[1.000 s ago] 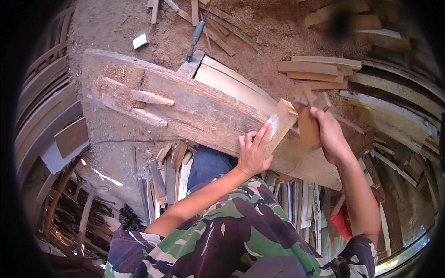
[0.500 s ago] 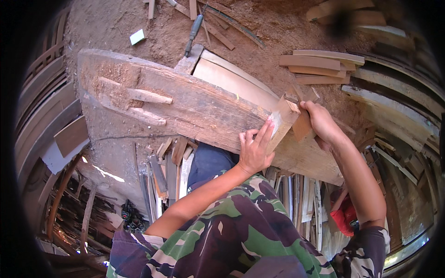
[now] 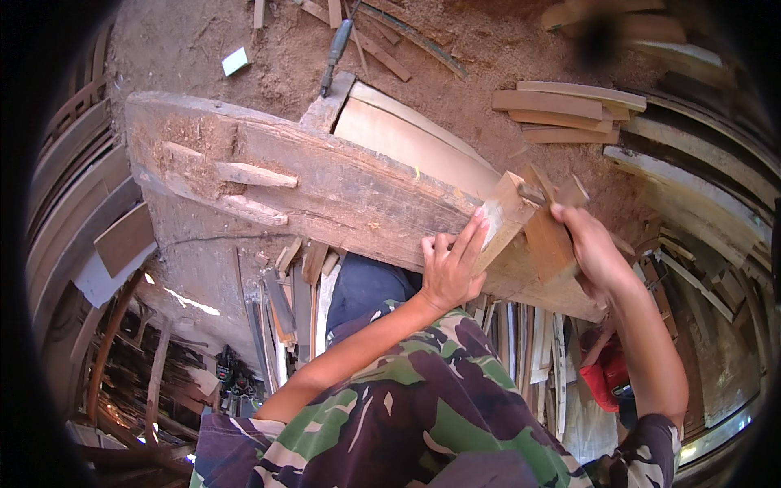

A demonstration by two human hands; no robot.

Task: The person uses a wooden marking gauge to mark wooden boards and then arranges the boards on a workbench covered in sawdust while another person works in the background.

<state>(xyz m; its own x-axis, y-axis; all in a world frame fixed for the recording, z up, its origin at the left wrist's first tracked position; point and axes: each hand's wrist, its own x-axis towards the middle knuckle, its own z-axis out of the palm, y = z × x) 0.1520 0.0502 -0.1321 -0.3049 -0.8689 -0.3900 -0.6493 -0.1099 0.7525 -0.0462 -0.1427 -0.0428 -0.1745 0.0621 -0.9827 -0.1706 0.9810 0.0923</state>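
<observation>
My left hand (image 3: 452, 264) presses a pale wooden block (image 3: 504, 218) onto the long worn plank, fingers stretched along the block's side. My right hand (image 3: 591, 248) is closed around a flat brown wooden piece (image 3: 549, 244) at the block's right end. Its grip is partly hidden and the piece is slightly blurred, so I cannot tell its exact kind. The worn plank (image 3: 350, 191) lies across in front of me, with raised wooden stops near its left end. Behind it lies a smooth pale board (image 3: 399, 140).
A dark-handled tool (image 3: 335, 58) rests behind the plank on the dusty ground. Stacked curved wooden pieces (image 3: 561, 106) lie at the far right. Upright offcuts (image 3: 301, 301) crowd below the plank, and a red object (image 3: 600, 381) sits beside my right forearm.
My right hand and the brown wooden piece have shifted right and slightly nearer, away from the block's end. My left hand stays on the block.
</observation>
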